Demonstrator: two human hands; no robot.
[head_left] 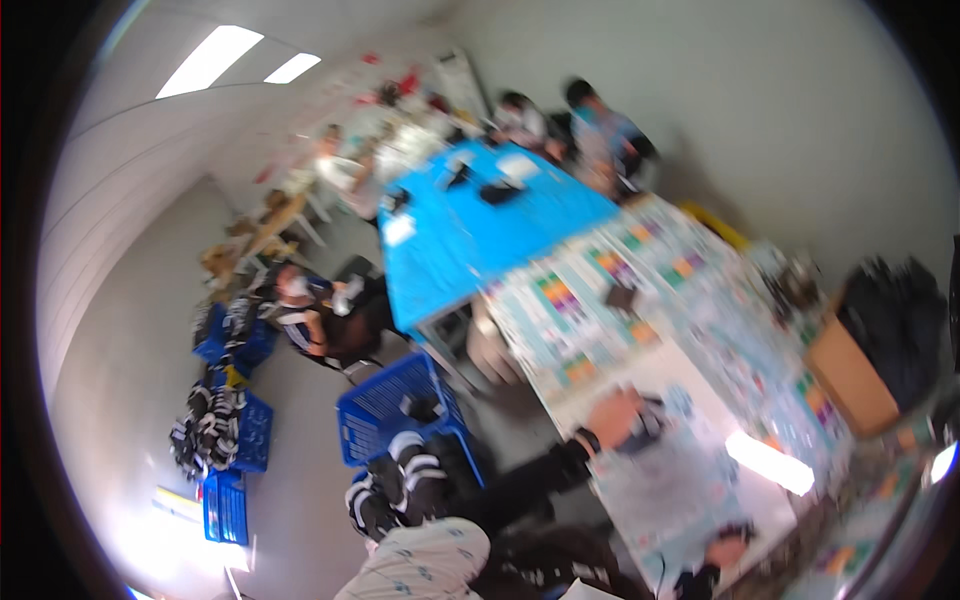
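My left hand [612,418] reaches out over the white board [665,490] on the table, a dark band around its wrist below a black sleeve. Its fingers are closed on a small dark grey piece [648,432], too blurred to name. Closer to the lower edge, my right hand [726,550] is low over the same board, with curled fingers. Something dark shows at its fingertips, but I cannot make out what it is. A bright strip of glare lies across the board's right side.
Printed sheets [690,265] cover the table, with a small dark piece [621,297] on them. Beyond stands a blue-topped table [450,240] with people around it. Blue crates [385,400] with black-and-white goods stand at left. A cardboard box [850,370] with black material is at right.
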